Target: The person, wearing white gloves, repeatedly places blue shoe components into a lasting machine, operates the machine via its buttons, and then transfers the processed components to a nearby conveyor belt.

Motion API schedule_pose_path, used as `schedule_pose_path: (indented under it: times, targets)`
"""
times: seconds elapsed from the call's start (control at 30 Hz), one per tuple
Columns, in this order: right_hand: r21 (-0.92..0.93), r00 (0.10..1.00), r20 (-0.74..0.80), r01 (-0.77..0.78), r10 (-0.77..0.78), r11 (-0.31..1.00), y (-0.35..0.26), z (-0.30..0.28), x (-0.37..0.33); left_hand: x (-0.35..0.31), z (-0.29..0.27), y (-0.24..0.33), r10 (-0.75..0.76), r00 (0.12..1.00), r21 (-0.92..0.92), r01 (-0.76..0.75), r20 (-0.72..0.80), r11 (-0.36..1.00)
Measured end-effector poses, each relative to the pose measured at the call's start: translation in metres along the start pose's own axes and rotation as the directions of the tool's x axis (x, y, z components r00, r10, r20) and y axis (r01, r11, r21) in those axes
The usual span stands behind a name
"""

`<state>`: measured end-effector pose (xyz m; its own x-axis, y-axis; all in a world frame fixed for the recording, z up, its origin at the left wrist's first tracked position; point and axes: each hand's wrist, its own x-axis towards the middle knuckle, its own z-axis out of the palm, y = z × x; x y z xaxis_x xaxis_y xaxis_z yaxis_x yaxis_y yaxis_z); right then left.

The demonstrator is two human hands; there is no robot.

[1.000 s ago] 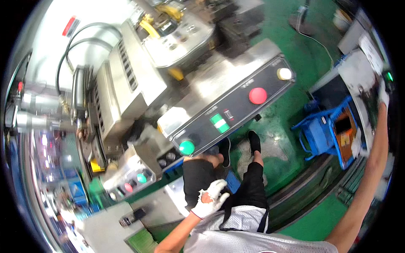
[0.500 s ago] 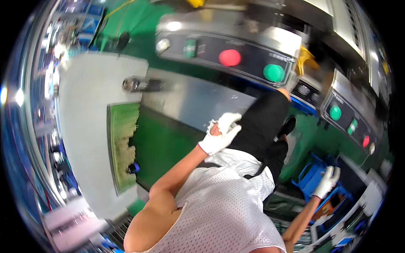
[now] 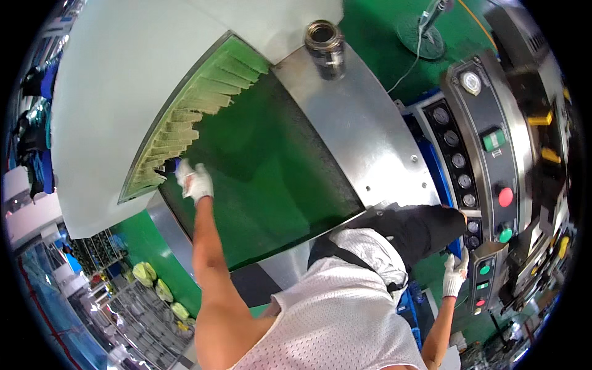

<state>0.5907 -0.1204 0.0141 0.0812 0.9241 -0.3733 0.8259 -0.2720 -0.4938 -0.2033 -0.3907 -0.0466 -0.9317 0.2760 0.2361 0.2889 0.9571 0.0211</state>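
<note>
My left hand [image 3: 197,183], in a white glove, reaches over a dark green belt-like surface [image 3: 265,166]. Its fingers are stretched toward a small dark and blue item [image 3: 170,165] that pokes out under a curtain of pale green strips [image 3: 203,92]. Touching or just apart, I cannot tell. The strips hang along a curved opening in a white housing [image 3: 129,80]. Off to the right, my gloved right hand [image 3: 454,275] is held low beside a small control panel [image 3: 483,277], fingers apart and nothing seen in them.
An open metal can [image 3: 325,46] stands on the shiny metal side plate [image 3: 364,117]. A row of round gauges [image 3: 458,160] and a panel with a red button [image 3: 505,197] line the right. A stand base with a cable [image 3: 420,37] is on the floor. Several yellow-green bundles [image 3: 145,273] lie lower left.
My view has turned toward the green surface and strip curtain. My left hand has gone from near my body out to the dark item; my right hand has left the blue crate area.
</note>
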Motion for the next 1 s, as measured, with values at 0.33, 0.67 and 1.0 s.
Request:
schedule_pose_path:
  times: [0.33,0.67,1.0]
  targets:
    - [-0.161,0.843,0.045,-0.523,0.536,0.837,0.131,-0.069,-0.026,0.189,0.080,-0.223,-0.440,0.839,-0.414,0.542,0.320,0.731]
    - [0.043,0.606,-0.082,-0.791,0.791,0.611,0.091,-0.134,-0.164,0.173,0.126,-0.240,-0.355,0.893,0.383,0.237,0.275,0.893]
    - [0.170,0.754,0.160,-0.657,0.638,0.734,0.103,-0.028,-0.085,0.031,0.024,-0.018,-0.407,0.878,-0.020,0.425,0.254,0.905]
